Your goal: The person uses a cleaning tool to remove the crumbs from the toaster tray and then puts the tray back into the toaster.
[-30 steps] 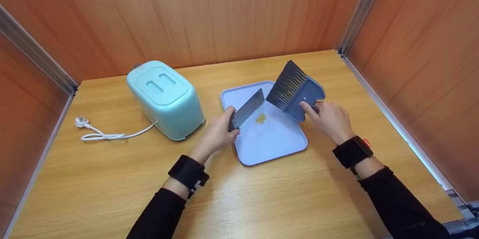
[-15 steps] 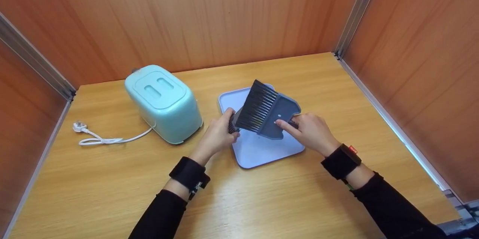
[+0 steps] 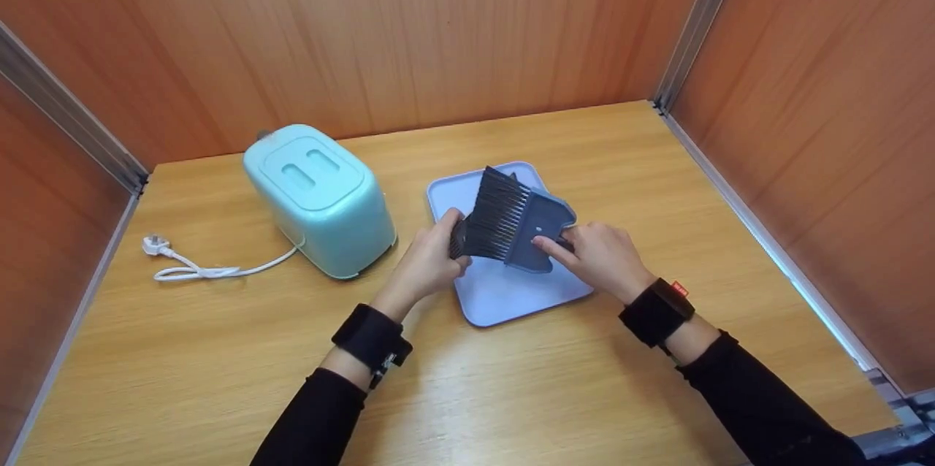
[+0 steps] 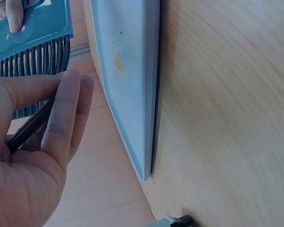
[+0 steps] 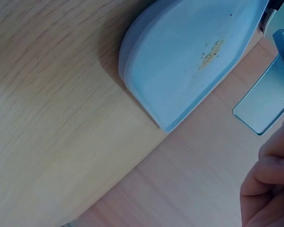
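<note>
As hands (image 3: 427, 258) (image 3: 603, 258) hover, the brush (image 3: 520, 223) lies between.

Metal-framed booth (image 3: 438, 35), wood-grain panels (image 3: 818, 123)

My brush (image 3: 541, 223)'s slate blue with black bristles (image 3: 497, 218), tray (image 3: 504, 298)'s pale lavender, appliance (image 3: 321, 196)'s mint, bench (image 3: 475, 393)'s honey woodgrain.
</note>
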Tool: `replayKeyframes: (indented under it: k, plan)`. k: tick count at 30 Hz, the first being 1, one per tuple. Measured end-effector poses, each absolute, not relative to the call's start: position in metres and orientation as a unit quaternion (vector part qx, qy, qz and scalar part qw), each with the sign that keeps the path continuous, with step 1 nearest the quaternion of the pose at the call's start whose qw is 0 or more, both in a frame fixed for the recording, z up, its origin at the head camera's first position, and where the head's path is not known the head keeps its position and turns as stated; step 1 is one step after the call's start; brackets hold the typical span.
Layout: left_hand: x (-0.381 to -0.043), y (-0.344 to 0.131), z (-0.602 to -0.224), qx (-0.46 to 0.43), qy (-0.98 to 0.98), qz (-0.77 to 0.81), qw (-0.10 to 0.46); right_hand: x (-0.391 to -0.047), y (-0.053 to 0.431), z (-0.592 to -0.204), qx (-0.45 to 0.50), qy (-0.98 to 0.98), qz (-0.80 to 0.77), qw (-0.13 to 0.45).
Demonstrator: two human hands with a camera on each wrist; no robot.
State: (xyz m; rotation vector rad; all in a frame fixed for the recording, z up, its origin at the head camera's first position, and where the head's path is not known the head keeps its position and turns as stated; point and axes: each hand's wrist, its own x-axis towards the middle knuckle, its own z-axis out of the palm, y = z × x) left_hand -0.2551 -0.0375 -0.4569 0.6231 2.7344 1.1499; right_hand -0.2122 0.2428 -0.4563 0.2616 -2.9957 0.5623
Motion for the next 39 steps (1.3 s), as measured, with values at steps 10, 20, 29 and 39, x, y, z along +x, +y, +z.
replayKeyframes:
  k: [10, 20, 29, 39]
  plan:
    - [-0.255, -0.039, -0.456, 0.201, 0.904, 0.371, 0.071, -0.216, 0.256, -0.46, 0.054, -0.984, 0.161, 0.054]
    - [-0.254, -0.04, -0.46, 0.214, 0.905, 0.362, 0.058, -0.219, 0.276, -0.463, 0.017, -0.988, 0.128, 0.081]
    - [-0.256, -0.04, -0.464, 0.204, 0.904, 0.372, 0.057, -0.22, 0.292, -0.456, 0.006, -0.982, 0.166, 0.09]
    - [-0.264, -0.035, -0.461, 0.145, 0.917, 0.362, 0.084, -0.21, 0.28, -0.445, 0.063, -0.93, 0.358, -0.049]
